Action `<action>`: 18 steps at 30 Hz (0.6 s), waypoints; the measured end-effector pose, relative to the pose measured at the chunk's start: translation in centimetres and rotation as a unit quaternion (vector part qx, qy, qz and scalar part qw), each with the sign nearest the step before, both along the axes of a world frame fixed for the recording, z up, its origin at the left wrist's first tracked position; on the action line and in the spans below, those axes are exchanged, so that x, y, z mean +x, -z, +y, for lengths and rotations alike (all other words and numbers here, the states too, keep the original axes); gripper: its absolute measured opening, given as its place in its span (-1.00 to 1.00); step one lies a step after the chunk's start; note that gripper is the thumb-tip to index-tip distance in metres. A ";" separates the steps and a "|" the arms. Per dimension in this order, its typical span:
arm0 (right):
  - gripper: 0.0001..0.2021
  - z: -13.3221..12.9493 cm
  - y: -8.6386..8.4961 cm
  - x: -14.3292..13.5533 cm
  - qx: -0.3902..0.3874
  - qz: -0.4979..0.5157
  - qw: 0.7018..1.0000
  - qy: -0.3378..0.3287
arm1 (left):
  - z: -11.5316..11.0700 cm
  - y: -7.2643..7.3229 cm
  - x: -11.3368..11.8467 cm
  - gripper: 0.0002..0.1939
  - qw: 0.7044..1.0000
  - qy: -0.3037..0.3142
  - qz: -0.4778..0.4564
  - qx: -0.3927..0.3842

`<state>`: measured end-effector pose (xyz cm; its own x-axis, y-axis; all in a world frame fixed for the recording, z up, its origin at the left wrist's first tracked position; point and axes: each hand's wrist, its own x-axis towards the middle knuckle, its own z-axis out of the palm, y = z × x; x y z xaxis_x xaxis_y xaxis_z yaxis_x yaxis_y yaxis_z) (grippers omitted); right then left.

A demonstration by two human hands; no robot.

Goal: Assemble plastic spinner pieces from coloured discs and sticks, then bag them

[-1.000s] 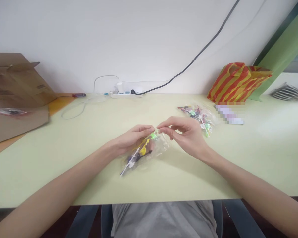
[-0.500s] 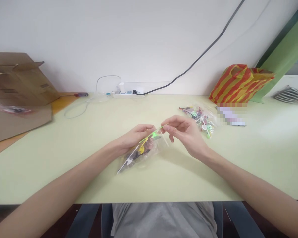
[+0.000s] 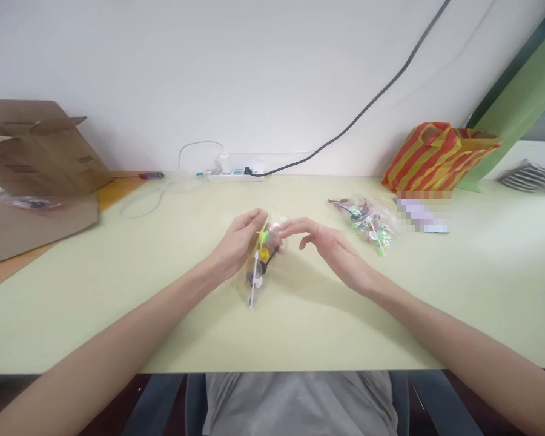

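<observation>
A clear plastic bag of small coloured parts [image 3: 258, 272] hangs over the table in front of me. Yellow, white, black and bright green pieces show through it. My left hand [image 3: 243, 239] grips the bag by its upper left side, the thumb pressed to the fingers. On the other side is my right hand [image 3: 329, 245], its fingers stretched out towards the bag's upper right edge. The fingertips are at the bag, and whether they press on it I cannot tell. Farther right, a second clear bag of mixed coloured parts [image 3: 366, 221] lies on the table.
A white power strip [image 3: 236, 177] with a thick black cable [image 3: 354, 118] sits by the wall. At left stands an open cardboard box [image 3: 45, 157], with a screwdriver [image 3: 151, 175] nearby. A red-and-yellow striped bag [image 3: 436, 158] and a blurred-out flat item [image 3: 422, 215] are at right.
The held bag has swung from slanted to more upright and moved slightly left. My right hand has let go of its pinch at the bag's top and stretched its fingers.
</observation>
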<state>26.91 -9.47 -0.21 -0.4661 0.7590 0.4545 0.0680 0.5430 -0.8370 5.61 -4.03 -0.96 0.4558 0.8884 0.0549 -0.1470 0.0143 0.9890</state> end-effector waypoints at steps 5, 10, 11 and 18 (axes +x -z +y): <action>-0.75 0.7 0.5 0.1 0.023 0.040 0.988 0.151 | -0.1 -0.8 -0.2 -0.68 0.997 -0.033 -0.043 0.063; -0.83 0.9 0.2 0.4 0.053 0.145 0.962 0.225 | -0.5 -0.8 0.0 -0.65 0.989 0.098 -0.049 0.096; -0.83 0.8 0.0 0.4 0.063 0.152 0.959 0.229 | -0.6 -0.6 0.1 -0.56 0.987 0.130 -0.036 0.091; -0.84 -0.2 -0.6 -0.2 0.068 0.205 0.946 0.241 | -1.4 1.0 1.1 -0.36 0.974 0.192 0.073 0.095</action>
<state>26.69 -9.71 0.36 0.1567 0.7601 0.6306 0.0196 0.6359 -0.7715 6.68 -5.38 -2.01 0.7682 0.6306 0.1108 -0.0242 -0.1443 0.9892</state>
